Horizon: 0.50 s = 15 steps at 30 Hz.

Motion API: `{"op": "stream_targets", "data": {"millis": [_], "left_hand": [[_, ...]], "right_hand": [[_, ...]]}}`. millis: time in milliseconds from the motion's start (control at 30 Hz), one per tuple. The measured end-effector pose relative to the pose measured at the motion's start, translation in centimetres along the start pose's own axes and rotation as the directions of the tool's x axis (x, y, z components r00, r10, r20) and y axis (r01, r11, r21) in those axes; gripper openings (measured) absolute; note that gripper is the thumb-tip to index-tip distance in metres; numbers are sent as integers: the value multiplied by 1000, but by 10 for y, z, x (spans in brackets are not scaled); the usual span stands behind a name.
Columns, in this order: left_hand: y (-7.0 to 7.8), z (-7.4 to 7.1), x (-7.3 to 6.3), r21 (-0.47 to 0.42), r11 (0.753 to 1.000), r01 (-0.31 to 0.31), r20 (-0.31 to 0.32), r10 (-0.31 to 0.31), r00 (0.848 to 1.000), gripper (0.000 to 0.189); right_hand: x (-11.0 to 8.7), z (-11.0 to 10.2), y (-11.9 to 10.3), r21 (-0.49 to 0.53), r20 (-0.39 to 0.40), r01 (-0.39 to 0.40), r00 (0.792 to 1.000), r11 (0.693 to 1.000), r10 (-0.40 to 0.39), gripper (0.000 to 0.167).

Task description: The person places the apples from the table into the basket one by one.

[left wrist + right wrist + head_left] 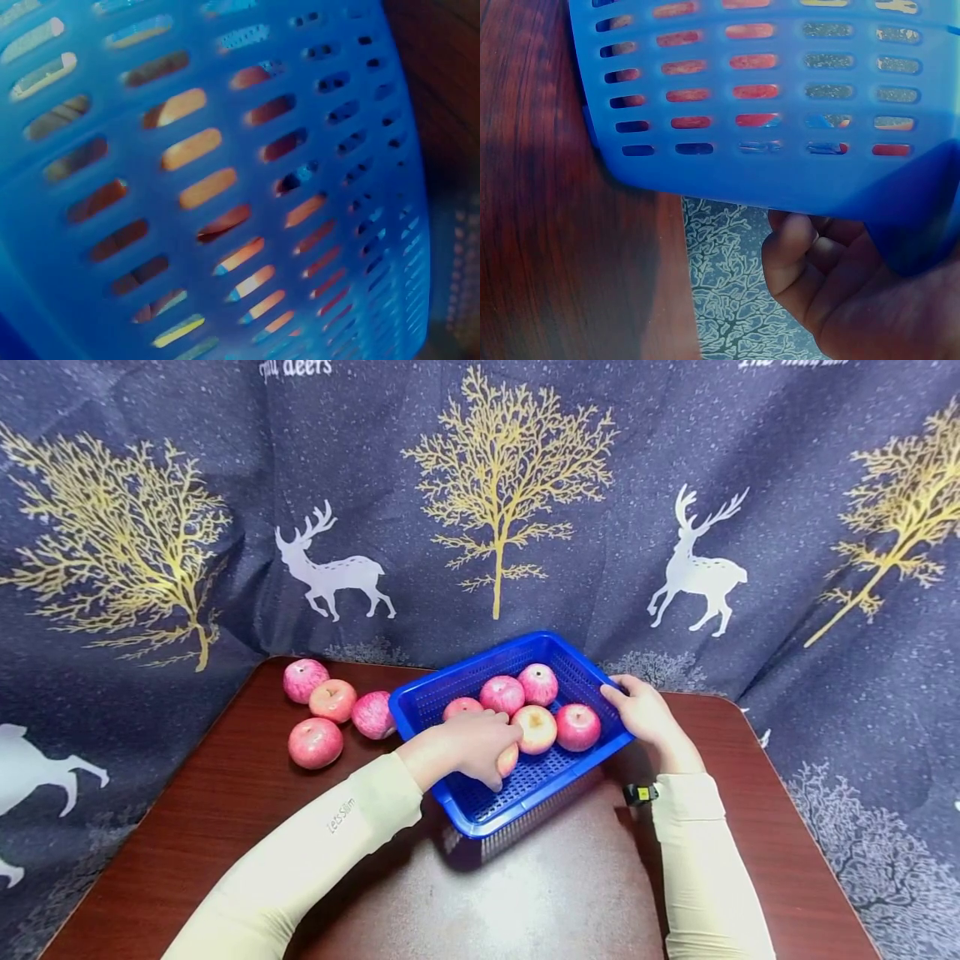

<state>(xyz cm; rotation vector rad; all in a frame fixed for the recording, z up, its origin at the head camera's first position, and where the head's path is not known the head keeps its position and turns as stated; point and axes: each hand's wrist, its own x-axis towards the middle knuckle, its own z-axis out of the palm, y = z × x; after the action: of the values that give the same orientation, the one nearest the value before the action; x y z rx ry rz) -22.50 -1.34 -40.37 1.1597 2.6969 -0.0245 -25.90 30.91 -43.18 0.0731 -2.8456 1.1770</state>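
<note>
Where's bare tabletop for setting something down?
The tabletop is bare between the left sleeve and right sleeve, in front of the blue plastic basket; also outside the right sleeve. Crowded: the back left, with four loose apples beside the basket, and inside it, where more apples sit by the left hand.

The right hand [855,292] grips the edge of a slotted blue plastic basket [735,171], red showing through its slots; nearby, a brown wood-grain surface [547,225] and branch-patterned cloth [724,300]
</note>
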Motion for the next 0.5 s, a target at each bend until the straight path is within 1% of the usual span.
{"op": "stream_targets", "data": {"millis": [167, 500], "left_hand": [[1, 5, 3, 13, 1000, -13, 4, 13, 1000, 65], [5, 12, 2, 41, 999, -25, 17, 24, 1000, 66]], "right_hand": [[1, 1, 1, -2, -2, 5, 1000, 1000, -5, 53], [1, 2, 1, 1, -5, -10, 1000, 1000, 10, 52]]}}
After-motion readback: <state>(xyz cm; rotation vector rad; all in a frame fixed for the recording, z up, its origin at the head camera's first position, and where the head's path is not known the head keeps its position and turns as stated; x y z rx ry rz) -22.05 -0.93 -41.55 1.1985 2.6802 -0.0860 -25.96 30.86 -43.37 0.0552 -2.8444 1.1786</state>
